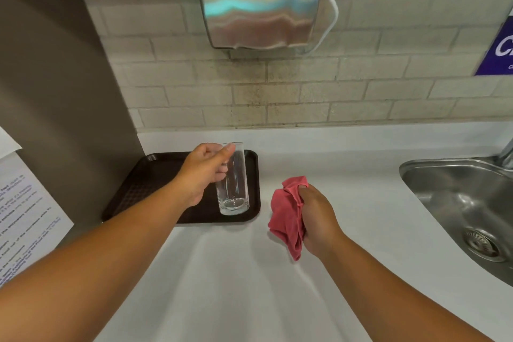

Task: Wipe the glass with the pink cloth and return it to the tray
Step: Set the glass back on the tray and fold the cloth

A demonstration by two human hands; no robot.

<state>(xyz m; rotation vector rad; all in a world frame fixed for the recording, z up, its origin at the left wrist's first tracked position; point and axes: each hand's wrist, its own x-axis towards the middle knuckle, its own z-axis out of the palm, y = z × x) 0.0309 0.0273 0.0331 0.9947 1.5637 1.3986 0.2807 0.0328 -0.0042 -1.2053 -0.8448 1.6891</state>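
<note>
A tall clear glass [234,186] stands upright at the right side of the dark brown tray [144,183]. My left hand [204,172] is wrapped around its upper half, fingers closed on it; whether its base touches the tray I cannot tell. My right hand [316,219] hovers over the white counter to the right of the tray, gripping a crumpled pink cloth [287,216] that hangs from its left side. The cloth and the glass are apart.
A steel sink [458,203] is set into the white counter [249,272] at the right. A steel hand dryer [259,8] hangs on the tiled wall above the tray. A brown panel with a printed paper notice [25,219] stands at the left.
</note>
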